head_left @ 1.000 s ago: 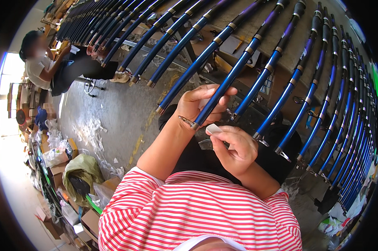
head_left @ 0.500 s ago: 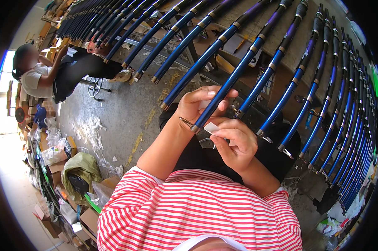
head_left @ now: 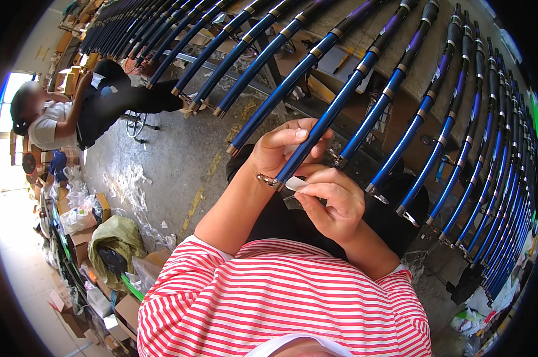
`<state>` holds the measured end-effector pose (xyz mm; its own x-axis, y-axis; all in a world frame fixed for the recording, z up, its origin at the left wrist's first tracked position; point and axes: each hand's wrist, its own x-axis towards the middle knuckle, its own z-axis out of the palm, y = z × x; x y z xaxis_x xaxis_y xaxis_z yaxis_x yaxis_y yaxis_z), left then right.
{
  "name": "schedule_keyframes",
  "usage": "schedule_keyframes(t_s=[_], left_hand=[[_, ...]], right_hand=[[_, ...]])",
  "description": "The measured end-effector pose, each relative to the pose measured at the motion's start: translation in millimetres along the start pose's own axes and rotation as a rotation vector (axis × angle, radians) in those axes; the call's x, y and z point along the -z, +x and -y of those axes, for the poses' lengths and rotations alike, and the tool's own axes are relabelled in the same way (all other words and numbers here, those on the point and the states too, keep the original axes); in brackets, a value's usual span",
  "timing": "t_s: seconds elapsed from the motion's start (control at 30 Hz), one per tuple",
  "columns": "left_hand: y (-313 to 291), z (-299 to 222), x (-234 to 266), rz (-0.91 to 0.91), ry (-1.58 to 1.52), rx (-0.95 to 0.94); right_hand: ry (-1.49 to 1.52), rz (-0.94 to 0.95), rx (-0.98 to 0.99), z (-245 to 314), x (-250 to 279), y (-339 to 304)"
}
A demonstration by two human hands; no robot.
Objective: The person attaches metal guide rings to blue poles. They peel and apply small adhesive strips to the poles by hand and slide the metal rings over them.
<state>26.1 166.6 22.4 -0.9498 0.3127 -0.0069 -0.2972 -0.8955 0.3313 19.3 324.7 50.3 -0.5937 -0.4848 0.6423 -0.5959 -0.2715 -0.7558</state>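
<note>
A glossy blue fishing rod [head_left: 335, 110] slopes down toward me, its metal-capped lower end just above my left wrist. My left hand [head_left: 276, 147] is closed round the rod near that end, with the thumb on top and the fingers coming out on the far side. Between the thumb and fingers of my right hand [head_left: 337, 199] is a small white slip [head_left: 296, 183], perhaps a sticker, close beside the rod's end cap. Whether the slip touches the rod, I cannot tell. Similar blue rods [head_left: 407, 135] hang alongside on both sides.
The row of rods rests on a long table [head_left: 441, 35] and fans out left and right. At the far left sits a co-worker [head_left: 55, 122]. Plastic scraps [head_left: 132, 190] litter the floor; cardboard boxes [head_left: 129, 312] and a green sack [head_left: 115, 238] stand at lower left.
My right hand has shifted slightly left with the white slip, which has turned a little. My left hand stays on the rod. The co-worker has leaned further left.
</note>
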Motion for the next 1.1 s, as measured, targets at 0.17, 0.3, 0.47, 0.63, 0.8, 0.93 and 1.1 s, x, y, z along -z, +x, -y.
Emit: schedule_keyframes(t_s=[0.17, 0.3, 0.47, 0.63, 0.8, 0.93, 1.1], left_hand=[[0.4, 0.1, -3.2, -0.020, 0.048, -0.014], [0.4, -1.5, -7.1, -0.034, 0.101, -0.013], [-4.1, -9.7, -10.2, -0.070, 0.145, 0.070], [-5.6, -12.5, -5.8, -0.033, 0.240, 0.100], [-1.1, -17.4, -13.1, 0.017, 0.295, 0.148], [2.1, -14.2, -6.9, 0.094, 0.386, 0.098], [-5.9, -5.5, -7.3, 0.138, 0.187, 0.092]], right_hand=[[-0.007, -0.001, 0.014, -0.8, -0.5, 0.0], [-0.002, 0.003, 0.020, -0.8, -0.7, -0.2], [0.019, 0.008, 0.015, 0.2, -1.0, 0.1], [0.038, 0.044, -0.005, 0.9, 0.3, -2.0], [0.051, 0.061, 0.004, 1.2, -0.4, 0.6], [0.032, 0.066, 0.001, 2.9, -1.4, 1.0], [0.000, 0.059, -0.015, 6.8, -5.2, 5.0]])
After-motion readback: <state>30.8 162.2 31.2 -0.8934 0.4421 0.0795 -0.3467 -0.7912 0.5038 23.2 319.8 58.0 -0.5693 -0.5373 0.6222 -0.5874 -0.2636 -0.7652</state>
